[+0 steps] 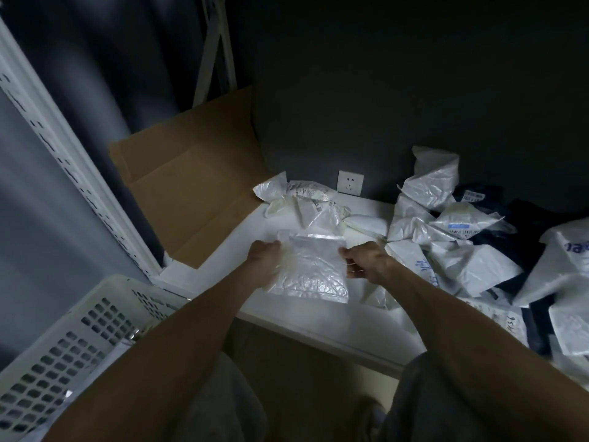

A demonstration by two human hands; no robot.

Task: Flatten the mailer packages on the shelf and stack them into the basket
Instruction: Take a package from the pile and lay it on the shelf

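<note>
A crinkled white mailer package (314,269) lies over the front of the white shelf (242,250). My left hand (264,260) grips its left edge and my right hand (366,261) pinches its right edge, so the mailer is stretched between them. Several more crumpled white mailers (446,224) are heaped on the shelf to the right, and a smaller crumpled bunch (302,199) lies behind the held one. The white perforated basket (73,339) stands at the lower left, below the shelf edge, with flat mailers partly visible inside.
A flattened brown cardboard sheet (191,173) leans at the shelf's back left. A white slotted shelf upright (63,148) runs diagonally at the left. A wall socket (350,182) sits on the dark back wall. Dark mailers (522,218) are mixed into the right heap.
</note>
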